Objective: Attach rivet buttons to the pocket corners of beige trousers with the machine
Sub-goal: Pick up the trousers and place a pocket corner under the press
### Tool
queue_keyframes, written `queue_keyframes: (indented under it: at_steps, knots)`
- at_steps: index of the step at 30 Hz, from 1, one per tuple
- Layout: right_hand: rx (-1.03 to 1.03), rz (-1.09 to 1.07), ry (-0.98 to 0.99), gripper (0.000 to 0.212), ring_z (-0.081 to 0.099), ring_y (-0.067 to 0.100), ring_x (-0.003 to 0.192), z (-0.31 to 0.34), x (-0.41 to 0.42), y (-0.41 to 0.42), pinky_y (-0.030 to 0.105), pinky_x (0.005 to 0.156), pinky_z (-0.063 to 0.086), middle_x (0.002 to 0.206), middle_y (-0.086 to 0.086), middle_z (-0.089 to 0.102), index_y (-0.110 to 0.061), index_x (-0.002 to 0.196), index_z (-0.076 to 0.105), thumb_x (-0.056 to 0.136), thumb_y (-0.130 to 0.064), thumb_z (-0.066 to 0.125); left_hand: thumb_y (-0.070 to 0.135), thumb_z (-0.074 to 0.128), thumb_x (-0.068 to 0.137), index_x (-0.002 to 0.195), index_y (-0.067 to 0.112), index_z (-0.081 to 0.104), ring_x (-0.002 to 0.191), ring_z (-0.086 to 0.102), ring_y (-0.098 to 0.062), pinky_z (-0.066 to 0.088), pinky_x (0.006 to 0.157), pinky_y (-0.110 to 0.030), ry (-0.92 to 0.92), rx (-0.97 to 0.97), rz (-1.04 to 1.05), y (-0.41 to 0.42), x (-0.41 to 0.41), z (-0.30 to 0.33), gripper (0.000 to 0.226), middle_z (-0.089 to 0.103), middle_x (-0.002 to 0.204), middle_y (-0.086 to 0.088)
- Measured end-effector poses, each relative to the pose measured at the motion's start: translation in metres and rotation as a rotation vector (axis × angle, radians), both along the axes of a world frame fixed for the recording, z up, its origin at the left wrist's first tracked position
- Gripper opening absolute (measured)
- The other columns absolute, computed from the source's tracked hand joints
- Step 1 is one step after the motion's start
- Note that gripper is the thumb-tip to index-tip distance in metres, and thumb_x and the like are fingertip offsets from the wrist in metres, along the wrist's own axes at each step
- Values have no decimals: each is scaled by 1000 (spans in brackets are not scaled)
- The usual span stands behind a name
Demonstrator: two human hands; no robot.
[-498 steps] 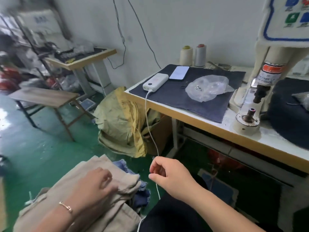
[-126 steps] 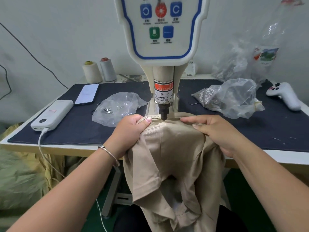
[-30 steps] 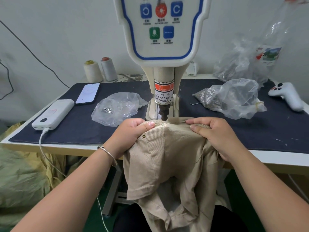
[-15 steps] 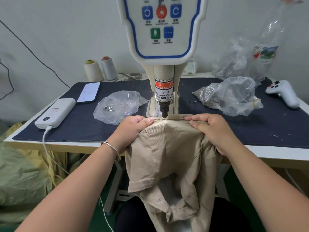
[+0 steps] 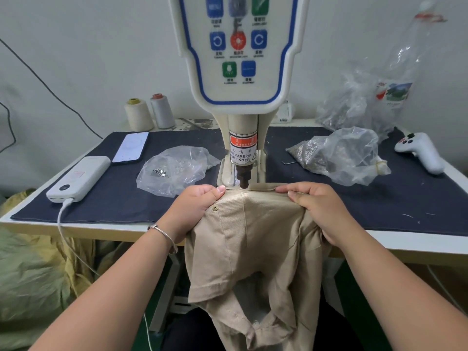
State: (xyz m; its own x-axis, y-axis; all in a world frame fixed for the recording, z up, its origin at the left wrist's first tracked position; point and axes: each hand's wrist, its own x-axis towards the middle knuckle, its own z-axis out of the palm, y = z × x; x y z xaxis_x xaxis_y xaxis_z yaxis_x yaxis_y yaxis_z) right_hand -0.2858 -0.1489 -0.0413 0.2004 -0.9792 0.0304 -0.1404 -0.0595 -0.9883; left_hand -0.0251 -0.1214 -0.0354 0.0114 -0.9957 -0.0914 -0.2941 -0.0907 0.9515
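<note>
"WARNING" and "CARE OF … FINGER" on the machine's label (image 5: 243, 151)

A white table (image 5: 417, 245) is carrying a dark blue cloth mat (image 5: 119, 198) over most of its top. On the mat, a power bank (image 5: 78, 178) and a phone (image 5: 130, 147) are lying at 10 o'clock, a clear bag (image 5: 177, 168) nearer the centre. At 2 o'clock a bag of rivets (image 5: 339, 155) and a white controller (image 5: 420, 152) are resting. Two thread cones (image 5: 148, 114) are standing at 11 o'clock. The rivet machine (image 5: 241, 148) is standing at 12 o'clock.
</note>
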Motion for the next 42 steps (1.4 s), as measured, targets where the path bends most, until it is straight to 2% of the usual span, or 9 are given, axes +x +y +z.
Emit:
queue_keyframes:
  at_steps: [3,10,14,17,21,27,30,42]
  knots:
    - [-7,2,-7,29,68,7,98,0,0,0,26,91,48,99,-9,75,-27,92,79,94,-9,57,40,59,98,65,17,53,61,41,-13,36,58,-26,-8,-4,-3,0,0,-1,41,46,67,-3]
    - [7,9,-17,31,69,4,93,0,0,0,21,82,48,97,-10,75,-30,90,79,95,-10,57,39,59,98,75,9,54,66,38,-18,33,58,-27,-4,-9,-13,1,0,0,38,42,72,-7]
    - [2,14,-23,31,68,4,95,-1,0,0,22,83,47,99,-11,75,-29,90,79,95,-9,56,39,59,98,65,16,49,58,36,-12,32,55,-23,-8,-23,-4,1,1,-1,42,40,66,-3]
    - [2,18,-18,32,68,3,95,-1,0,0,22,84,47,99,-12,75,-31,90,79,95,-9,56,40,59,98,66,15,50,63,36,-17,31,58,-28,-14,-21,-7,1,1,-2,42,39,69,-6]
    - [-1,20,-19,31,68,2,96,-2,0,0,23,86,47,100,-12,75,-31,91,79,95,-10,56,41,59,99,60,21,47,59,35,-12,32,57,-27,-30,-23,-8,0,2,-1,45,39,66,-2]
    - [-2,19,-10,31,68,2,94,-1,0,-1,21,83,46,99,-12,75,-31,91,79,95,-10,56,40,58,99,70,12,51,59,35,-12,32,55,-26,-21,-21,-8,0,2,-2,40,39,68,-5]
    - [-6,15,-8,31,67,2,95,-1,0,0,22,84,47,99,-13,75,-30,91,79,95,-10,57,39,59,99,73,11,53,63,37,-16,32,58,-29,-14,-20,-10,0,2,-2,39,41,70,-7]
    - [-3,17,9,30,67,1,95,2,0,1,21,83,46,100,-13,74,-31,91,79,95,-11,57,41,59,98,72,11,53,61,38,-12,34,55,-23,-46,-13,-7,1,1,1,40,40,69,-5]
